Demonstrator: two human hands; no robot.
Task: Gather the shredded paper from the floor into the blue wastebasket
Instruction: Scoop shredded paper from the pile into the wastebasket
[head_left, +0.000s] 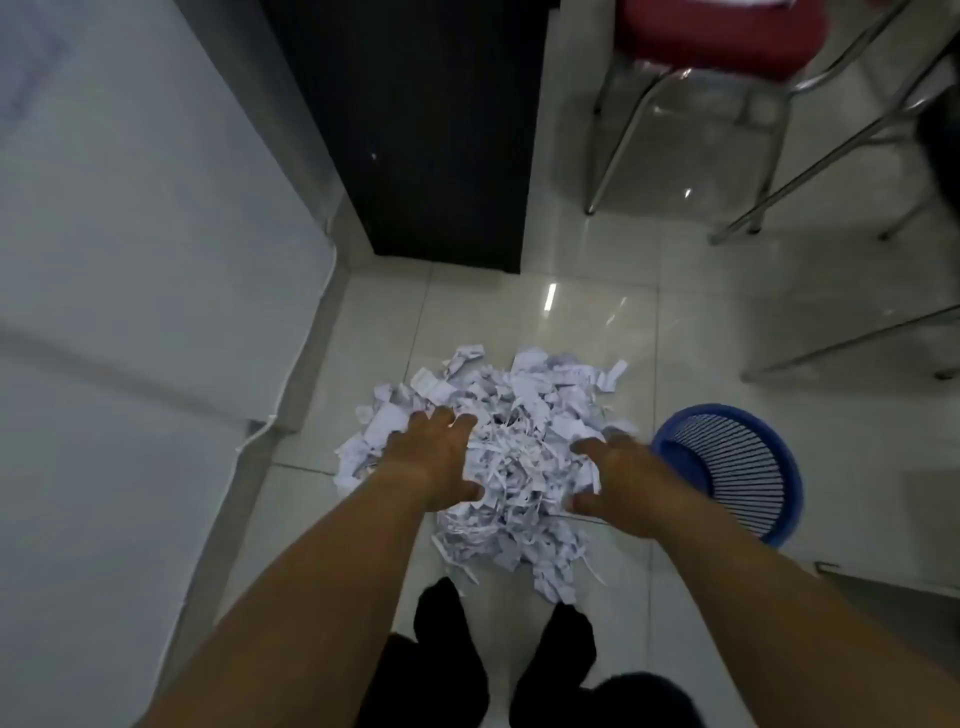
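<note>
Barely started: the shredded paper (519, 415) is all piled on the floor (571, 322), and the blue wastebasket (743, 467) beside it looks empty. The left hand (431, 457) and right hand (618, 478) press the pile's sides, fingers spread.

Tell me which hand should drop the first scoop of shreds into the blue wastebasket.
Right, probably. The right hand rests on the right side of the shredded paper, directly beside the blue wastebasket. The left hand sits on the pile's far side and would have to cross it.

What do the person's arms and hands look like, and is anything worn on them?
The left hand and right hand wear no gloves, and no watch or bracelet shows. No sleeve is in view up to the picture's edge.
</note>
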